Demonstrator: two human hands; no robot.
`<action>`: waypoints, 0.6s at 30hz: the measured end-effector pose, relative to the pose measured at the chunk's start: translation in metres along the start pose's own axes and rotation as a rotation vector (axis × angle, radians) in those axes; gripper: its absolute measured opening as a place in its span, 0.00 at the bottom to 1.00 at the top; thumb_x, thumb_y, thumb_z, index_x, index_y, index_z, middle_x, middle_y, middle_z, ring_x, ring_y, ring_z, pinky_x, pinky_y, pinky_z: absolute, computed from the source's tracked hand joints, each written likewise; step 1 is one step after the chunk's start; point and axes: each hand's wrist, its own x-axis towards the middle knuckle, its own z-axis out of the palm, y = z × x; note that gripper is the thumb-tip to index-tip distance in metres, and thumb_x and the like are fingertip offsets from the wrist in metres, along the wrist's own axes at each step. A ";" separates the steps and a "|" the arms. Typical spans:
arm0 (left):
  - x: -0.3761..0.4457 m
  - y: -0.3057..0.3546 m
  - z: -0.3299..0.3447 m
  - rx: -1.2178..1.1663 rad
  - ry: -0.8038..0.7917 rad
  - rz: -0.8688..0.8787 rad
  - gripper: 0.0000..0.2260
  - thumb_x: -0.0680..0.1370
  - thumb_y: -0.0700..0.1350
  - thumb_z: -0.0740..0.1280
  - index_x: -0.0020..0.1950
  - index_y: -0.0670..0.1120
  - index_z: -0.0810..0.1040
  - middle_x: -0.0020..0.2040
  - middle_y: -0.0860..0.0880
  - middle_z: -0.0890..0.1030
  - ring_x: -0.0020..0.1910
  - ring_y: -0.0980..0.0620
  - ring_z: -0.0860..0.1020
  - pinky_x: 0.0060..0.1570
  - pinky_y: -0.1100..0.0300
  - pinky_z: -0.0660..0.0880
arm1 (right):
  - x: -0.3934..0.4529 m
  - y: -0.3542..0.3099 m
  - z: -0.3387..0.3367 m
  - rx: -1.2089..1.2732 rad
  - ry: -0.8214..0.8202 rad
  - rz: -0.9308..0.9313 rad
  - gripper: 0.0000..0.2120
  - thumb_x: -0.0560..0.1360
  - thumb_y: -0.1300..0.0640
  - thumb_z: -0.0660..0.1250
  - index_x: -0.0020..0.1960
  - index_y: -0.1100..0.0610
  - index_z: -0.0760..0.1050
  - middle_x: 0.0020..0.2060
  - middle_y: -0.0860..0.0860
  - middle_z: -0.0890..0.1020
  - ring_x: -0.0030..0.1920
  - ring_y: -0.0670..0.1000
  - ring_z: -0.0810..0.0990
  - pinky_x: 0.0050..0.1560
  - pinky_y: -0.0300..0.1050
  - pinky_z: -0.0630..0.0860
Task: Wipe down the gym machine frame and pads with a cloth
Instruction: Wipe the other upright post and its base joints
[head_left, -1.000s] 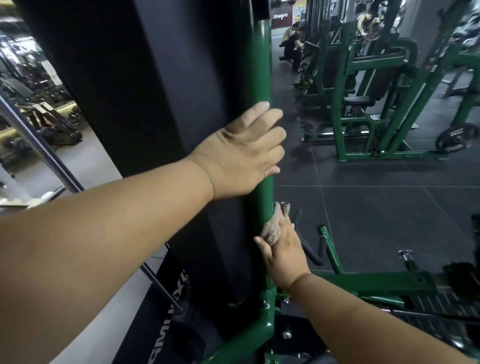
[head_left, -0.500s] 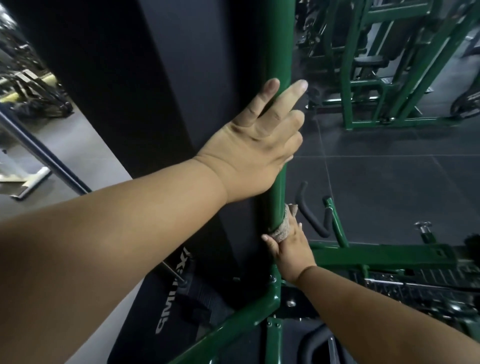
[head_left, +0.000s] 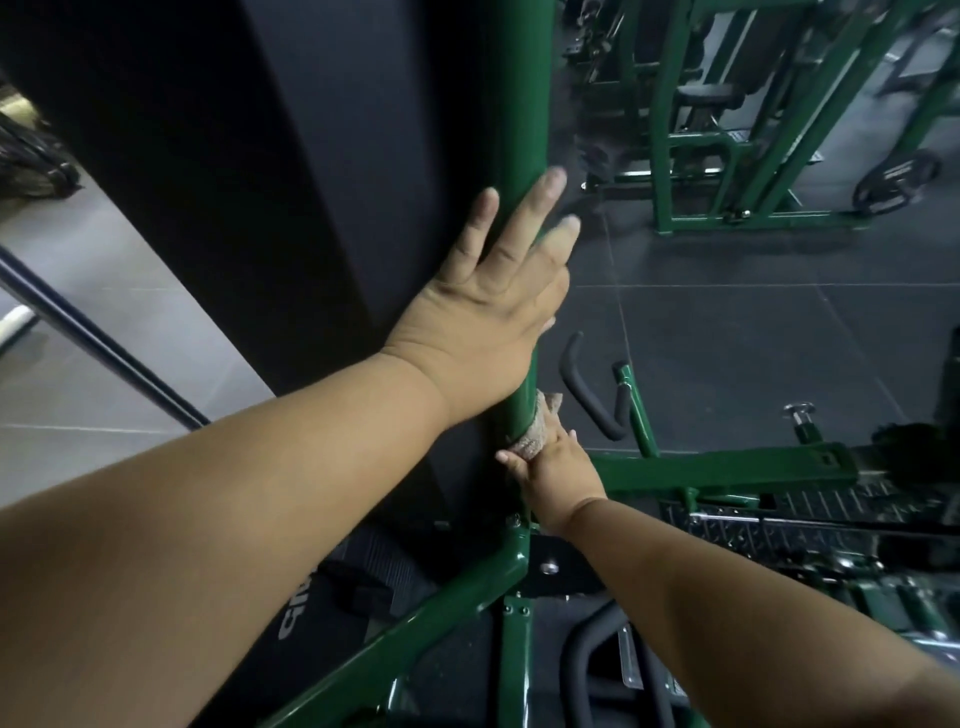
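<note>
A green upright post (head_left: 522, 104) of the gym machine runs down the middle of the view, beside a tall black panel (head_left: 311, 156). My left hand (head_left: 488, 306) lies flat against the post with its fingers straight and spread. Lower down, my right hand (head_left: 556, 478) grips a beige cloth (head_left: 535, 431) wrapped round the post, just above the bolted joint where green base bars branch off.
A green horizontal beam (head_left: 727, 467) with a black curved handle (head_left: 587, 395) extends right of the post. More green machines (head_left: 701, 156) and a weight plate (head_left: 898, 182) stand on the dark tiled floor behind. A metal rail (head_left: 104, 343) slants at left.
My right hand has slid the cloth down the post toward the base joint. My left hand has stayed on the post, its fingers spreading, while the view tilted downward.
</note>
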 end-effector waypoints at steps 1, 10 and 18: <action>-0.018 0.012 0.005 -0.032 -0.022 0.024 0.23 0.87 0.50 0.52 0.81 0.45 0.65 0.85 0.42 0.55 0.81 0.29 0.43 0.75 0.32 0.34 | 0.001 0.002 -0.003 -0.012 -0.003 -0.008 0.46 0.82 0.38 0.63 0.86 0.51 0.37 0.85 0.47 0.44 0.84 0.51 0.42 0.84 0.58 0.48; -0.206 0.114 0.069 -0.544 -0.653 0.102 0.34 0.83 0.57 0.63 0.85 0.45 0.59 0.84 0.42 0.60 0.81 0.40 0.60 0.80 0.41 0.60 | -0.024 0.027 0.029 0.069 -0.064 0.061 0.44 0.81 0.37 0.64 0.85 0.46 0.40 0.85 0.47 0.51 0.81 0.58 0.63 0.80 0.56 0.63; -0.281 0.192 0.093 -0.755 -1.091 -0.099 0.35 0.83 0.63 0.38 0.86 0.47 0.46 0.73 0.45 0.72 0.69 0.44 0.72 0.70 0.49 0.70 | 0.007 0.054 0.025 0.008 -0.098 -0.032 0.44 0.80 0.33 0.60 0.85 0.44 0.38 0.85 0.46 0.43 0.85 0.53 0.47 0.83 0.62 0.51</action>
